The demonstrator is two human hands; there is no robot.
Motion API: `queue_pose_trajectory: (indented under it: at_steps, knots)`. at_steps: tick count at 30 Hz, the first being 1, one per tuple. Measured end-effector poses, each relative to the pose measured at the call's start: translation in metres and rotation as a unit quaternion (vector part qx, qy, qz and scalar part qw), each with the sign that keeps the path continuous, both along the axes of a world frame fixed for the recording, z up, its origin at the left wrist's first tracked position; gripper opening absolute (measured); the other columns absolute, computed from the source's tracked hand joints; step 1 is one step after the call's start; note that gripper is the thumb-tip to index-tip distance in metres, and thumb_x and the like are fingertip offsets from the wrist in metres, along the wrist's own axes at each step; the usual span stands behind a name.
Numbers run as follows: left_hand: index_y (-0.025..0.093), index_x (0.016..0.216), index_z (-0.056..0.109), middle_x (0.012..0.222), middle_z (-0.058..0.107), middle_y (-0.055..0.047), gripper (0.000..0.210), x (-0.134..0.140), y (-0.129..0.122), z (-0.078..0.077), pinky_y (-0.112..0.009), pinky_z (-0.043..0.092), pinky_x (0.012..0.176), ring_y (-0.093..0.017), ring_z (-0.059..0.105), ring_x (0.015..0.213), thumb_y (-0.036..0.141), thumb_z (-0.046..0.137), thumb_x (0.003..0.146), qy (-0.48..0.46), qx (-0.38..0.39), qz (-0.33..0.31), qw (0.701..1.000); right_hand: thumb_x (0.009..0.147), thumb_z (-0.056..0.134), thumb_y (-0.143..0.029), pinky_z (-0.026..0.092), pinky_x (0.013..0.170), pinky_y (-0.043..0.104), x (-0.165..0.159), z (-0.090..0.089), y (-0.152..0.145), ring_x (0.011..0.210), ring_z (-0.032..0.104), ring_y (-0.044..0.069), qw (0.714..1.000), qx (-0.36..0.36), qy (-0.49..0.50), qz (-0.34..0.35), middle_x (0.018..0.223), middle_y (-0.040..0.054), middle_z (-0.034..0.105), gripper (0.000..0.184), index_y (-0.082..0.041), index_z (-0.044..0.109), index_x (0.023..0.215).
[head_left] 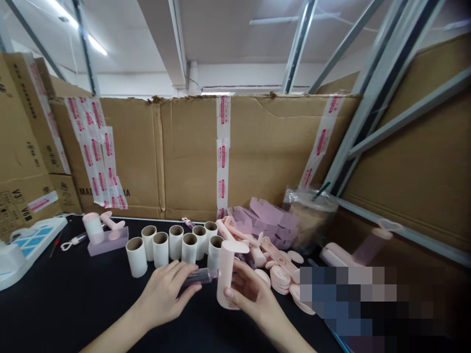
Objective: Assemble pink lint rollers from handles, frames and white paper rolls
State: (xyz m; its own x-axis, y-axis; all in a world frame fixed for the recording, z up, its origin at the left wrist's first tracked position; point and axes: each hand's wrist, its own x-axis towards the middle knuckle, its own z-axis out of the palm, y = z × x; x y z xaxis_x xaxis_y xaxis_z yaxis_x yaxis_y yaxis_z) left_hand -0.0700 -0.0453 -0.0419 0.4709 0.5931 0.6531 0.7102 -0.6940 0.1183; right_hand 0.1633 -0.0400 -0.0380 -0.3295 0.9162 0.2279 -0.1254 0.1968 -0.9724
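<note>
My left hand is closed around a slim clear tube, which lies level and points to the right. The tube's far end meets or nearly meets a pale pink plastic holder; whether they touch I cannot tell. That holder stands upright in my right hand, thumb on its lower side, with a flat rounded tab at its top. Just beyond my hands stand several white rolls with brown cardboard cores. To the right of them is a heap of pink plastic parts, including stacked round discs.
Translucent purple pieces lie behind the heap, beside a plastic-lined bin. At left are a purple box, a heart-looped stick and a white power strip. Cardboard walls close off the black table's back. The lower right is pixelated.
</note>
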Motion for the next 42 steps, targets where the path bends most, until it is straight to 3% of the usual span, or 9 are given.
queue_pose_trajectory:
  at_steps: [8,12,20,25,31,37,42]
  knots:
    - [0.017,0.112,0.055,0.088,0.068,-0.006,0.025,0.0,0.006,-0.006,-0.03,0.053,0.061,-0.018,0.065,0.072,0.028,0.052,0.09,0.006,0.088,-0.009,0.996,0.064,0.078,-0.036,0.052,0.083,0.04,0.002,0.001,-0.001,0.097,0.061,0.024,0.999,-0.003,-0.036,-0.033,0.107,0.0086,0.065,0.052,-0.024,0.059,0.111]
    - [0.018,0.109,0.057,0.089,0.069,-0.006,0.024,-0.002,0.006,-0.002,-0.028,0.054,0.066,-0.017,0.066,0.076,0.03,0.053,0.09,-0.021,0.073,-0.015,0.997,0.065,0.078,-0.036,0.052,0.082,0.041,0.002,0.002,-0.001,0.096,0.061,0.025,0.998,-0.01,-0.054,-0.031,0.105,0.0101,0.065,0.053,-0.021,0.06,0.113]
    - [0.022,0.12,0.053,0.097,0.069,-0.004,0.03,-0.002,0.006,-0.002,-0.028,0.054,0.07,-0.016,0.067,0.081,0.032,0.049,0.092,0.014,0.066,-0.009,0.998,0.062,0.079,-0.037,0.052,0.081,0.04,-0.003,0.001,-0.001,0.091,0.063,0.023,0.998,-0.032,-0.039,-0.031,0.108,0.0099,0.064,0.054,-0.022,0.059,0.109]
    - [0.018,0.123,0.05,0.088,0.069,-0.005,0.032,0.001,-0.001,-0.003,-0.026,0.053,0.065,-0.016,0.066,0.075,0.03,0.046,0.094,0.03,0.058,-0.009,0.998,0.062,0.079,-0.037,0.053,0.066,0.03,-0.004,0.001,-0.001,0.081,0.064,0.02,0.998,-0.045,-0.038,-0.011,0.088,0.0054,0.067,0.042,-0.02,0.059,0.095]
    - [0.017,0.119,0.051,0.082,0.067,-0.004,0.031,0.003,-0.006,-0.001,-0.024,0.049,0.054,-0.016,0.064,0.066,0.033,0.04,0.095,0.048,-0.026,-0.024,0.998,0.065,0.077,-0.038,0.052,0.065,0.03,-0.002,0.006,-0.004,0.081,0.065,0.021,0.993,0.002,-0.114,-0.02,0.093,0.0063,0.067,0.036,-0.019,0.061,0.091]
    - [0.021,0.111,0.056,0.077,0.068,-0.001,0.027,0.001,-0.007,0.001,-0.023,0.046,0.055,-0.017,0.065,0.067,0.036,0.041,0.093,0.059,-0.129,-0.038,0.989,0.068,0.075,-0.036,0.051,0.066,0.032,-0.001,0.005,-0.004,0.083,0.065,0.024,0.981,0.038,-0.19,-0.001,0.093,0.0066,0.069,0.04,-0.021,0.061,0.102]
    - [0.022,0.109,0.055,0.079,0.068,-0.001,0.027,0.004,-0.008,-0.004,-0.024,0.045,0.055,-0.017,0.065,0.066,0.037,0.04,0.094,0.062,-0.13,-0.018,0.989,0.068,0.075,-0.037,0.051,0.068,0.031,-0.001,-0.003,-0.002,0.082,0.065,0.022,0.981,0.043,-0.189,0.006,0.094,0.0057,0.066,0.042,-0.021,0.06,0.103]
